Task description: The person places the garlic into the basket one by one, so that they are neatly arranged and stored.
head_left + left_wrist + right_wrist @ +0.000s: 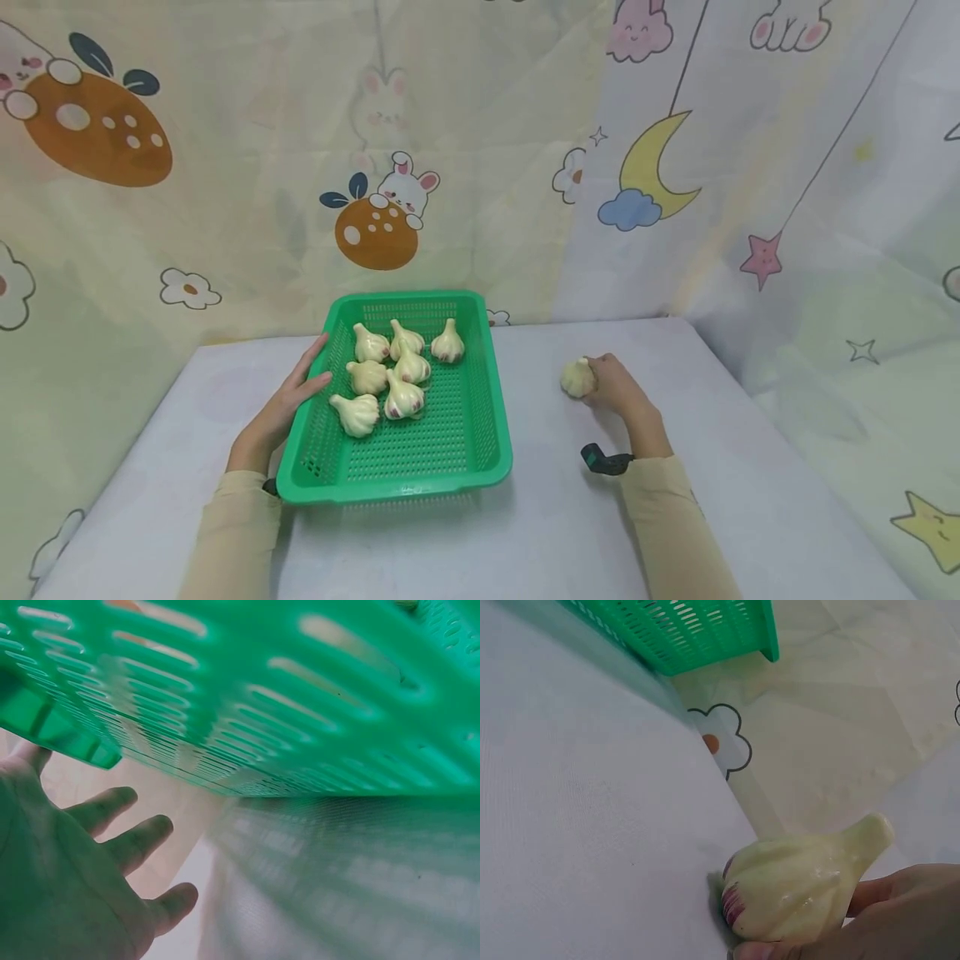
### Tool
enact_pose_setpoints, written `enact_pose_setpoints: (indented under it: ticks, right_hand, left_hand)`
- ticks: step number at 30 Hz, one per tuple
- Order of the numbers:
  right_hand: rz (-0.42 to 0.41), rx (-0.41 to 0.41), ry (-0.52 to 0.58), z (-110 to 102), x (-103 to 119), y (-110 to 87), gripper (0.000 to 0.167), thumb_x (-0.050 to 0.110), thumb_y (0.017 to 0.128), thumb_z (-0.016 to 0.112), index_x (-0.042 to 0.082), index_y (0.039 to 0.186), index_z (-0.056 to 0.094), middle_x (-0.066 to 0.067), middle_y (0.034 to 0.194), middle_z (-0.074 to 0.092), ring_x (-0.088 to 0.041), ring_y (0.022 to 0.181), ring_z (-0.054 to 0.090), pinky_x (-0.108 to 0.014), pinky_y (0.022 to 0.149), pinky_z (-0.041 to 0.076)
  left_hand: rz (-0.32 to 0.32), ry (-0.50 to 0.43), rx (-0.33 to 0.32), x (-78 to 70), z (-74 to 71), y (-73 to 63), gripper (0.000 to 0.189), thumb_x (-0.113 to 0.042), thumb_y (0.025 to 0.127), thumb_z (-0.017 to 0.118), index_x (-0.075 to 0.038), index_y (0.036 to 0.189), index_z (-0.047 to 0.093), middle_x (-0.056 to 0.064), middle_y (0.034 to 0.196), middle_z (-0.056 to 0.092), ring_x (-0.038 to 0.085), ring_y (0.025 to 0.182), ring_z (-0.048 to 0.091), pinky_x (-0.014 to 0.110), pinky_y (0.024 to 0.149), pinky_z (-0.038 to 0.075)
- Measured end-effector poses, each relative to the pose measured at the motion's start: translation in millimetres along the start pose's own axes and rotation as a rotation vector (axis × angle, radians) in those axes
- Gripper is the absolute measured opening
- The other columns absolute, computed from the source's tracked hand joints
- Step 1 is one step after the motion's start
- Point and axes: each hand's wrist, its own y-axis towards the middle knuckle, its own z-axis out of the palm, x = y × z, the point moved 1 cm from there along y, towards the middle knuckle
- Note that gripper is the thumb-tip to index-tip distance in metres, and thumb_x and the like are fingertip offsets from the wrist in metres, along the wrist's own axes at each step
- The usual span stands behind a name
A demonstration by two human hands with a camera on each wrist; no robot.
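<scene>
A green plastic basket (450,442) with slotted walls holds several pale garlic bulbs (405,398), bunched toward its left and far side. My left hand (283,408) rests on the basket's left rim. In the left wrist view the fingers (142,844) of that hand are spread and fairly straight beside the slotted wall, gripping nothing. To the right of the basket, my right hand (618,390) holds a single garlic bulb (577,379) by its side at the table surface. The right wrist view shows this garlic bulb (795,889) with purple streaks at its base, its stem pointing up and right.
A white-covered table (540,533) lies under everything. Behind it hangs a cartoon-printed cloth (487,167), which also runs along the sides. A small black device (603,460) sits at the right wrist.
</scene>
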Motion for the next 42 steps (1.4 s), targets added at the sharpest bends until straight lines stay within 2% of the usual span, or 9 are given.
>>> enact_pose_setpoints:
  ticks: [3,7,9,11,13,15,21,28,42]
  right_hand:
    - [0.004,0.014,0.003,0,0,-0.8,0.078,0.007,0.076,0.078,-0.007,0.141,0.037,-0.03,0.127,0.047,-0.044,0.117,0.048,-0.056,0.102,0.037]
    - [0.015,0.032,0.03,0,2,-1.0,0.087,0.02,0.078,0.078,-0.007,0.145,0.029,-0.033,0.136,0.04,-0.046,0.124,0.042,-0.057,0.104,0.034]
    - [0.025,0.036,0.034,0,4,-1.1,0.091,0.027,0.079,0.077,-0.008,0.146,0.026,-0.034,0.138,0.037,-0.047,0.126,0.04,-0.057,0.104,0.034]
    - [0.047,0.03,0.039,2,5,-1.0,0.093,0.032,0.08,0.076,-0.008,0.146,0.025,-0.033,0.139,0.035,-0.046,0.126,0.041,-0.056,0.103,0.035]
    - [0.059,0.014,0.048,4,6,-0.5,0.092,0.032,0.08,0.076,-0.008,0.146,0.025,-0.032,0.139,0.035,-0.045,0.124,0.042,-0.056,0.102,0.036]
    - [0.062,-0.003,0.058,6,6,0.7,0.092,0.031,0.08,0.076,-0.009,0.145,0.026,-0.031,0.137,0.036,-0.044,0.122,0.044,-0.055,0.101,0.037]
    - [0.009,-0.05,0.099,8,8,3.2,0.082,0.021,0.076,0.08,-0.006,0.141,0.037,-0.03,0.133,0.046,-0.042,0.117,0.048,-0.055,0.097,0.039]
    - [0.022,-0.08,0.182,6,14,-0.7,0.068,0.015,0.075,0.079,-0.001,0.133,0.047,-0.024,0.124,0.057,-0.037,0.11,0.054,-0.05,0.09,0.044]
    - [0.028,-0.048,0.173,8,10,4.5,0.069,0.015,0.081,0.075,-0.001,0.14,0.043,-0.025,0.131,0.051,-0.039,0.116,0.052,-0.052,0.095,0.043]
  left_hand:
    - [0.006,0.003,0.003,-0.4,-0.4,-0.5,0.063,-0.028,0.103,0.035,-0.036,0.153,-0.002,0.004,0.16,-0.011,0.038,0.145,0.001,0.041,0.106,0.031]
    - [0.005,0.0,0.001,-0.7,-1.0,-2.1,0.063,-0.028,0.103,0.035,-0.036,0.153,-0.002,0.004,0.16,-0.011,0.037,0.145,0.001,0.024,0.099,0.035]
    - [0.005,-0.01,-0.002,-0.7,-0.3,-2.6,0.063,-0.028,0.103,0.036,-0.036,0.153,-0.002,0.005,0.16,-0.011,0.038,0.145,0.0,0.03,0.105,0.032]
    - [0.005,-0.02,-0.004,-0.3,1.1,-2.4,0.063,-0.028,0.103,0.036,-0.036,0.153,-0.002,0.005,0.16,-0.012,0.038,0.145,-0.001,0.044,0.11,0.027]
    - [0.005,-0.032,-0.009,0.4,2.3,-2.2,0.063,-0.027,0.103,0.036,-0.037,0.153,-0.001,0.005,0.16,-0.013,0.038,0.145,-0.003,0.058,0.111,0.017]
    - [0.007,-0.044,-0.009,1.2,3.1,-2.3,0.063,-0.027,0.103,0.036,-0.037,0.153,-0.001,0.004,0.16,-0.014,0.038,0.145,-0.006,0.065,0.109,0.011]
    - [0.022,-0.044,-0.014,3.1,3.7,-2.3,0.064,-0.025,0.103,0.037,-0.034,0.153,-0.001,0.003,0.16,-0.014,0.037,0.145,-0.009,0.067,0.109,0.008]
    - [0.019,-0.038,-0.011,2.4,2.0,-2.3,0.063,-0.026,0.103,0.036,-0.035,0.153,-0.002,0.003,0.16,-0.012,0.037,0.145,-0.003,0.063,0.109,0.012]
    - [0.017,-0.038,-0.018,1.6,3.1,-3.0,0.064,-0.025,0.103,0.037,-0.033,0.154,-0.001,0.003,0.16,-0.013,0.036,0.145,-0.006,0.065,0.109,0.009]
